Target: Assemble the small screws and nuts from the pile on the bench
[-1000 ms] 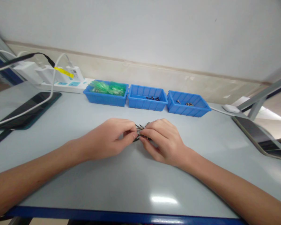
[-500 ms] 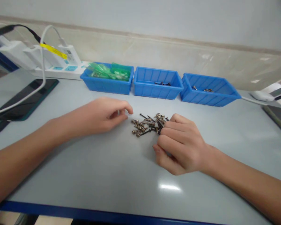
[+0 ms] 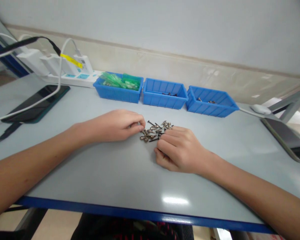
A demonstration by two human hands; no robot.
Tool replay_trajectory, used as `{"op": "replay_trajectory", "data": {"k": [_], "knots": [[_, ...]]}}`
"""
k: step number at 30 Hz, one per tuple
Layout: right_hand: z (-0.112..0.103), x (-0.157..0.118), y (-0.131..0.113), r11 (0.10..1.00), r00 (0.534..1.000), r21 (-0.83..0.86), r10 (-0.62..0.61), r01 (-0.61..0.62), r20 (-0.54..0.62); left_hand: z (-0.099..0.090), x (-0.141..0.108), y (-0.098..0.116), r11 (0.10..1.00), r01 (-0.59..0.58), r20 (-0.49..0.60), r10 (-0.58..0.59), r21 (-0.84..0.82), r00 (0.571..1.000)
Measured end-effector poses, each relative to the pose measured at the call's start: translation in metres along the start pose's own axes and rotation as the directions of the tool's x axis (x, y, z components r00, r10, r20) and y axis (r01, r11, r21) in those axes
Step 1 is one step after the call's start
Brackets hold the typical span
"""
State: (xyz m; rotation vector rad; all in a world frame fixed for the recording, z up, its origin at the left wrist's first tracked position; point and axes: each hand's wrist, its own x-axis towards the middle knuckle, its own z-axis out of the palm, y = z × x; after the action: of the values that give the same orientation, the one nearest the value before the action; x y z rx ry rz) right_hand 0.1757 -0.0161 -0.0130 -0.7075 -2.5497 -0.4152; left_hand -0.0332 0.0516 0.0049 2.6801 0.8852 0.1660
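A small pile of mixed screws (image 3: 150,133), some silver with hex heads and some black and slender, lies on the grey table between my hands. My left hand (image 3: 121,126) is at the pile's left edge, thumb and forefinger pinched together on a screw there. On the right side, my right hand (image 3: 181,148) rests with curled fingers against the pile and covers part of it. Its fingertips are hidden, so what they hold cannot be made out.
Behind the pile stand three blue bins: the left bin (image 3: 117,95) with green plastic bags, the middle bin (image 3: 163,101) with dark screws, the right bin (image 3: 207,108) with silver ones. A phone (image 3: 37,103), power strip (image 3: 77,79) and cables are left; another dark device (image 3: 287,138) lies right.
My left hand has closed its thumb and forefinger at the pile's edge. The right hand has shifted left, over more of the pile's front. The camera view has moved slightly.
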Motion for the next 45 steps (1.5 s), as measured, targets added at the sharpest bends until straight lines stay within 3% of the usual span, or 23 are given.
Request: {"op": "replay_trajectory", "data": {"k": [4, 10, 16, 22, 33, 45], "knots": [[-0.001, -0.001, 0.002, 1.000, 1.000, -0.010, 0.008, -0.008, -0.013, 0.001, 0.000, 0.000, 1.000, 0.010, -0.048, -0.009, 0.007, 0.999], [-0.004, -0.005, 0.009, 0.998, 0.984, 0.002, 0.069, -0.069, -0.163, 0.005, -0.008, 0.015, 0.997, -0.057, -0.307, 0.039, -0.049, 0.951], [-0.001, -0.005, 0.007, 0.995, 0.981, -0.019, 0.093, -0.097, -0.171, 0.014, -0.010, 0.028, 0.986, -0.157, -0.239, 0.138, -0.060, 0.961], [-0.005, -0.001, 0.003, 0.996, 0.989, 0.022, 0.089, -0.087, -0.115, 0.016, -0.009, 0.025, 0.984, -0.156, -0.281, 0.126, -0.088, 0.951], [-0.005, 0.000, 0.002, 0.997, 0.988, 0.015, 0.078, -0.077, -0.132, 0.018, -0.009, 0.025, 0.978, -0.178, -0.285, 0.141, -0.108, 0.948], [-0.005, 0.001, 0.001, 0.997, 0.986, 0.006, 0.073, -0.073, -0.152, 0.021, -0.008, 0.026, 0.957, -0.282, -0.304, 0.252, -0.060, 0.919]]}}
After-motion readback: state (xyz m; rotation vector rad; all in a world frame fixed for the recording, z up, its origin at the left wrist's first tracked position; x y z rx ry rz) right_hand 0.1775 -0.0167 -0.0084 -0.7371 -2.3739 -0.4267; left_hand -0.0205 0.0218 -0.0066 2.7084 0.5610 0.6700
